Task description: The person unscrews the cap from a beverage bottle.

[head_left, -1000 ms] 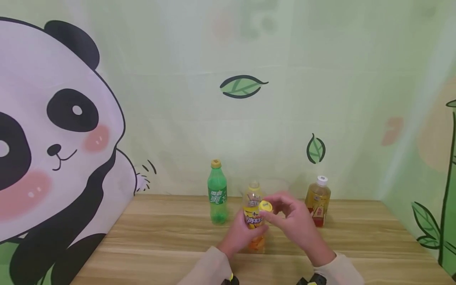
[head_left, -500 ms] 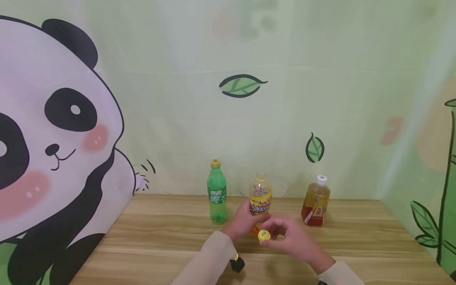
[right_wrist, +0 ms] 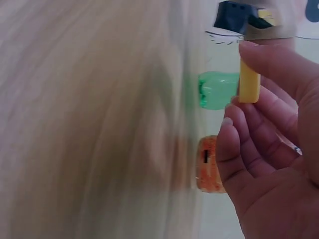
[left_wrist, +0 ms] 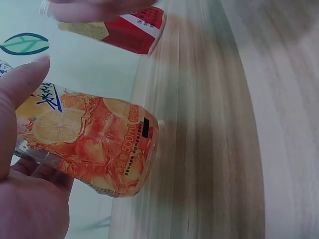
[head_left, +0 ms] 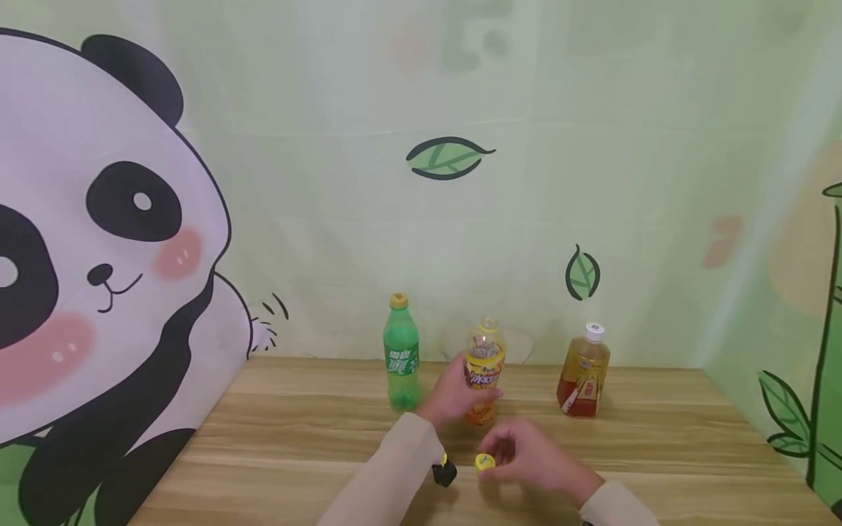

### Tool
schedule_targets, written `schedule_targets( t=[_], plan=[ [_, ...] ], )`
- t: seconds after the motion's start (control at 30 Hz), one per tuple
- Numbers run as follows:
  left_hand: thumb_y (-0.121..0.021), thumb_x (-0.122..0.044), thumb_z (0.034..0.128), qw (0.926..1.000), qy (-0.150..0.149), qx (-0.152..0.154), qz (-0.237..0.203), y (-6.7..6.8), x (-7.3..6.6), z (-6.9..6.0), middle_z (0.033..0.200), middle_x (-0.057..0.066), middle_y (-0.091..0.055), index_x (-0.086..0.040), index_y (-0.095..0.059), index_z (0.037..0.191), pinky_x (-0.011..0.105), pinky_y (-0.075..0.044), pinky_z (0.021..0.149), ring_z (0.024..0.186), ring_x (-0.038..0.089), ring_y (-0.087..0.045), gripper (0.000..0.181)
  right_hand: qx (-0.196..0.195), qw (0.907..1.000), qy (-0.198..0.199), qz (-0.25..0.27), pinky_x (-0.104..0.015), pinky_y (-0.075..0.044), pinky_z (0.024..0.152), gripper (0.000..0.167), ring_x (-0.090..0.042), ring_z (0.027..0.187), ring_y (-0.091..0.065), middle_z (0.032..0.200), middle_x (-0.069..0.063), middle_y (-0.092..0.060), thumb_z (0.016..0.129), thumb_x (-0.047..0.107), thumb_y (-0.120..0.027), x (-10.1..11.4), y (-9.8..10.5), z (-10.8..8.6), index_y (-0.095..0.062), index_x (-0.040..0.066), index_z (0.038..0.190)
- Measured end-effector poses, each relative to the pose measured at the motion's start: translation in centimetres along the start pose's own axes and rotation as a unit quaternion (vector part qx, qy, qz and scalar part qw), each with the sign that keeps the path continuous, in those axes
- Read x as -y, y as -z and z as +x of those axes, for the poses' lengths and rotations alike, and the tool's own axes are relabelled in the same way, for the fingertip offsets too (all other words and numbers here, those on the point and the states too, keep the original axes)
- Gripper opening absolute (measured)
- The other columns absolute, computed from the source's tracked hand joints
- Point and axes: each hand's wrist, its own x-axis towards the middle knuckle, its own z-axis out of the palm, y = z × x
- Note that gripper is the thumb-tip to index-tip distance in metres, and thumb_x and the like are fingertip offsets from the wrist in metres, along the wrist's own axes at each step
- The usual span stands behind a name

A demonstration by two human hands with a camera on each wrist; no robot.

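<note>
- Head view: the right-hand grip [head_left: 526,454], low in the frame right of centre, is narrowed to a pinch, thumb and fingers holding a yellow cap [head_left: 484,462].
- The left-hand grip [head_left: 454,394], near centre, is curled round a drink bottle [head_left: 485,365] by its middle.
- That bottle, right of centre in the lower half, has an open, clear neck with a yellow ring, and a yellow label with dark lettering. The left wrist view shows orange print below, with citrus slices and ice cubes. Whether its base touches the counter, I cannot tell.
- In the right wrist view the cap looks smooth and flat-sided, seen edge-on.
- The counter [head_left: 296,438] is pale wood with lengthwise grain, filling the lower frame.
- On it stand a green bottle [head_left: 401,358], left of the held one, and a white-capped amber bottle [head_left: 583,372] to the right.
- Behind hangs a pale green backdrop [head_left: 329,183] with leaves and, at left, a large panda [head_left: 131,263].
</note>
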Motion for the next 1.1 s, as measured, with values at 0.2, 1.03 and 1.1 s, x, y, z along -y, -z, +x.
schedule_targets(
  t=[0.2,1.03,1.1],
  plan=[
    [-0.086,-0.019,0.0832,0.9997,0.013,-0.017,-0.008,-0.3,0.0,0.8,0.131,-0.004,-0.066,-0.025,-0.049,0.141,0.049,-0.049,0.110,0.123,0.020,-0.063,0.068,0.007,0.9998,-0.007,-0.017,-0.021,-0.055,0.063,0.024,-0.002,0.070,-0.061,0.082,0.002,-0.072,0.076,0.021,-0.089,-1.2,-0.4,0.3,-0.075,0.011,0.093],
    [-0.086,-0.026,0.0840,0.9977,0.043,-0.048,0.021,-0.8,0.5,1.6,0.137,0.003,-0.062,-0.018,-0.043,0.146,0.051,-0.047,0.112,0.128,0.025,-0.060,0.076,-0.007,0.9966,-0.001,-0.082,-0.018,-0.050,0.061,0.023,0.004,0.065,-0.055,0.072,0.003,-0.068,0.070,0.017,-0.092,-1.6,-1.3,0.5,-0.073,0.009,0.081],
    [-0.086,-0.026,0.0840,0.9977,0.042,-0.048,0.025,-0.9,0.5,1.6,0.137,0.004,-0.062,-0.016,-0.043,0.145,0.052,-0.047,0.112,0.128,0.026,-0.060,0.075,-0.008,0.9966,0.005,-0.082,-0.018,-0.050,0.060,0.024,0.005,0.065,-0.054,0.071,0.003,-0.068,0.070,0.017,-0.092,-1.7,-1.3,0.5,-0.073,0.008,0.081]
  ],
)
